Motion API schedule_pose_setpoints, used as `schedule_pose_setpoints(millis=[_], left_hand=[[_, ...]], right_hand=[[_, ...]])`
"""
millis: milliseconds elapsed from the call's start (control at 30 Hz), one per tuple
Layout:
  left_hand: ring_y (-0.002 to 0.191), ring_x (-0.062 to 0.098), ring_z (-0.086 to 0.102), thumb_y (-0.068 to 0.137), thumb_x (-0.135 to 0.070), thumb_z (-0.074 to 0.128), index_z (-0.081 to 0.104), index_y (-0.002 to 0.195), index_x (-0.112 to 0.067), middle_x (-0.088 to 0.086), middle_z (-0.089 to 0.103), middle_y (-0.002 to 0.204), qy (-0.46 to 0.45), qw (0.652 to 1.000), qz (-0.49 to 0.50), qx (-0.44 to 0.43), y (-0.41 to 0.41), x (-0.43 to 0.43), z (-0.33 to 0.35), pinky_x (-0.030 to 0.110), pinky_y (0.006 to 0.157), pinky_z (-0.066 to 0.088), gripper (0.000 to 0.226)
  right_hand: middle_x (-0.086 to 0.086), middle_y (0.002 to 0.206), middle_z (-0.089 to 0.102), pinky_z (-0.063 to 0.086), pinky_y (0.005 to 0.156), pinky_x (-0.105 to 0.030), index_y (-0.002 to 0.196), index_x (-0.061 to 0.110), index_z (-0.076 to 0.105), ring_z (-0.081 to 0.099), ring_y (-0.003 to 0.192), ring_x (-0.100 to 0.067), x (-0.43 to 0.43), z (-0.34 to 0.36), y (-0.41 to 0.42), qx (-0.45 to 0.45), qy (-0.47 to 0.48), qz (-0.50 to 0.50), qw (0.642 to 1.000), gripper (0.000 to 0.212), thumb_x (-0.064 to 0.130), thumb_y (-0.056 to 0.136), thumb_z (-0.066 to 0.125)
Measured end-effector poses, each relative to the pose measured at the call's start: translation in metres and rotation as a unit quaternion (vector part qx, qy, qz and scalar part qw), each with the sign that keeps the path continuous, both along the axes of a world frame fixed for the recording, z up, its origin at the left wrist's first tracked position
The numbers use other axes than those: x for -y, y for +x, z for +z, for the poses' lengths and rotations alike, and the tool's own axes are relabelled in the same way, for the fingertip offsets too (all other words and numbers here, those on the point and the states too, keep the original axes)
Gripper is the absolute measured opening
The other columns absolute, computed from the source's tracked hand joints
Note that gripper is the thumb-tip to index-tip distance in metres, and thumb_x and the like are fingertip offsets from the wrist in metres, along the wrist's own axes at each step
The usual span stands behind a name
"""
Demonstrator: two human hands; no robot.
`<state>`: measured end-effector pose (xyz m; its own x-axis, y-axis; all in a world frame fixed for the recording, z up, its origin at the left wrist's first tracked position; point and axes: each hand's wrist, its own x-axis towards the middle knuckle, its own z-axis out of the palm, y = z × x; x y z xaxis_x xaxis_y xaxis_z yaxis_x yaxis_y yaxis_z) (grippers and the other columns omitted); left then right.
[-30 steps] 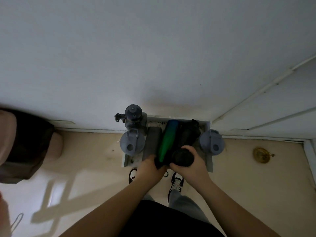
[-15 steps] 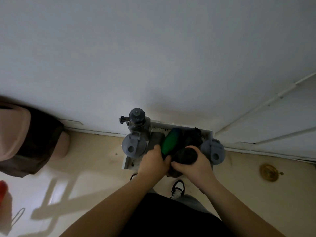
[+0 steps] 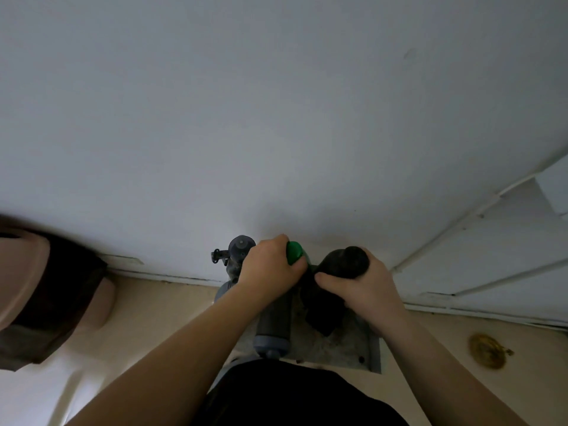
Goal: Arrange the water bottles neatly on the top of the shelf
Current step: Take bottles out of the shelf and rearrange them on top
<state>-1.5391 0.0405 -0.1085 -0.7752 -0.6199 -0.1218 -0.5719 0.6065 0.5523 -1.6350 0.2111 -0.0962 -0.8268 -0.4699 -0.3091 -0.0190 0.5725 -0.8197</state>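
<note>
My left hand [image 3: 269, 269] is closed around a green bottle [image 3: 295, 253], of which only the rounded end shows above my fingers. My right hand [image 3: 365, 290] grips a black bottle [image 3: 344, 265], tilted up toward the wall. Both are raised above the small grey shelf top [image 3: 347, 345] that stands against the white wall. A grey bottle [image 3: 272, 327] lies on the shelf below my left wrist. Another grey bottle with a clip on its lid [image 3: 238, 252] stands at the back left, partly hidden by my left hand.
The white wall [image 3: 276, 118] fills the upper view. White door panels [image 3: 507, 256] are at the right. A pink and brown object [image 3: 40, 290] sits on the floor at the left. A brass disc [image 3: 487, 350] lies on the beige floor to the right.
Both hands have lifted the green and black bottles from lying on the shelf and carried them up toward the wall. The view has dropped closer to the shelf.
</note>
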Motion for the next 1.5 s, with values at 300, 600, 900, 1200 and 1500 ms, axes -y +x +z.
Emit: schedule_pose_setpoints(millis=[300,600,900,1200,1500], left_hand=[[0.070,0.027,0.062,0.082,-0.048,0.064,0.050,0.090,-0.015,0.001,0.058,0.072,-0.022,0.998,-0.017,0.049,0.012,0.009,0.004,0.041,0.064,0.058,0.036],[0.077,0.029,0.063,0.079,-0.050,0.064,0.057,0.097,-0.016,0.005,0.064,0.081,0.025,0.997,0.058,0.044,0.034,0.002,0.007,0.042,0.073,0.059,0.039],[0.074,0.029,0.064,0.090,-0.040,0.062,0.044,0.109,-0.019,0.003,0.059,0.082,-0.025,0.998,-0.036,0.055,0.047,-0.006,-0.008,0.045,0.069,0.060,0.034],[0.072,0.030,0.067,0.088,-0.046,0.052,0.042,0.139,-0.023,0.008,0.068,0.083,-0.056,0.993,-0.054,0.092,0.062,-0.031,-0.024,0.042,0.064,0.062,0.058],[0.077,0.026,0.066,0.086,-0.045,0.058,0.061,0.116,-0.020,0.005,0.069,0.083,-0.019,0.997,-0.027,0.075,0.065,-0.021,-0.020,0.033,0.064,0.056,0.039]], right_hand=[[0.008,0.102,0.070,0.058,0.087,-0.040,0.110,0.027,0.065,0.068,0.097,-0.020,0.019,-0.007,-0.010,-0.007,-0.019,-0.010,1.000,0.057,0.038,0.062,0.095],[0.003,0.109,0.069,0.057,0.091,-0.039,0.115,0.024,0.064,0.066,0.102,-0.021,0.026,-0.023,-0.011,-0.001,-0.058,-0.013,0.998,0.056,0.028,0.069,0.095],[0.012,0.104,0.066,0.052,0.089,-0.031,0.117,0.025,0.062,0.064,0.096,-0.010,0.021,-0.020,-0.005,0.018,-0.112,-0.052,0.992,0.058,0.021,0.070,0.095],[0.014,0.104,0.062,0.053,0.091,-0.033,0.119,0.025,0.060,0.062,0.101,-0.017,0.018,-0.025,0.001,0.013,-0.121,-0.058,0.991,0.059,0.020,0.071,0.094],[0.002,0.114,0.066,0.052,0.090,-0.033,0.120,0.023,0.062,0.062,0.106,-0.019,0.031,-0.026,0.000,-0.009,-0.103,-0.001,0.995,0.059,0.022,0.071,0.094]])
